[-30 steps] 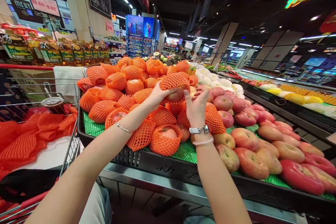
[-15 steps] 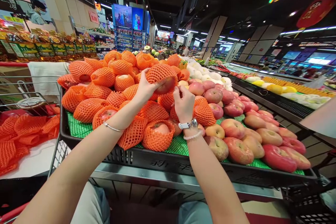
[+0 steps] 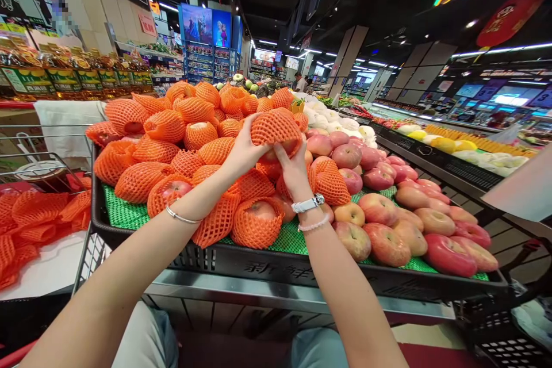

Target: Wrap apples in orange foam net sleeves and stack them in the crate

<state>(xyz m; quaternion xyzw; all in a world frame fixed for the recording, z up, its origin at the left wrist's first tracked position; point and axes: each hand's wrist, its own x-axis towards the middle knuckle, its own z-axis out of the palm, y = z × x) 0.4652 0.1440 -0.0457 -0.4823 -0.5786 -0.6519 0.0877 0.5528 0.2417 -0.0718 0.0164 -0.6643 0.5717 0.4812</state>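
Above the front of the display, both my hands hold an apple in an orange foam net (image 3: 276,126). My left hand (image 3: 249,146) wraps its left side, fingers behind and thumb underneath. My right hand (image 3: 295,172) grips the lower right end, its thumb pressed near the net's opening; some of its fingers are hidden behind the fruit. A strip of bare apple skin shows below the net. Under my hands lie several more netted apples (image 3: 257,223). Bare red apples (image 3: 387,244) lie to the right of my right wrist.
The fruit sits on green matting (image 3: 125,207) inside a black crate (image 3: 276,264) with a raised front rim. On the left, loose orange nets (image 3: 38,213) lie heaped by a wire cart. White-netted fruit (image 3: 319,115) is behind, bottled oil (image 3: 69,77) at the back left.
My right hand, earlier closed just below and beside the netted apple, has moved up and now grips it together with my left hand. The view has shifted slightly.
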